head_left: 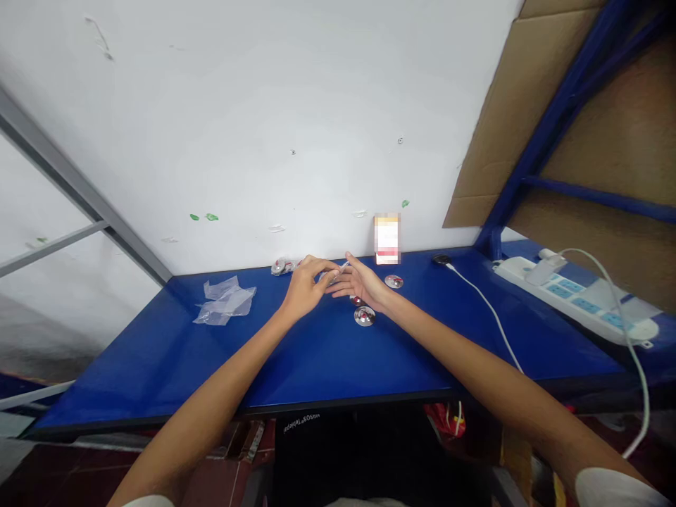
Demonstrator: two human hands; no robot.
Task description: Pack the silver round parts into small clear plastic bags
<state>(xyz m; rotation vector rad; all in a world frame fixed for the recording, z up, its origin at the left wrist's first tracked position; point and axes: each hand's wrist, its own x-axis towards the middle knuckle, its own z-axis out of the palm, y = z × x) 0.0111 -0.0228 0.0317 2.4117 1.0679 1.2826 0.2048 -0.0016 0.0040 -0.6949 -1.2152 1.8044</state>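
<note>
Clear packet (343,267) between both hands, above the blue table (296,373).
Nearest, a shiny disc (364,316) with a reddish centre lies on the table. Just beyond, the left hand's (310,285) grip looks pinched on the packet from its left; the right hand (363,283) is close on the other side, whether clamped I cannot tell. The packet looks thin, whitish, its long axis slanting away rightward.

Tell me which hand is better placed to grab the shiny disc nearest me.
Probably your right hand: it's closer to that disc and looks open, whereas the left hand is farther away.
</note>
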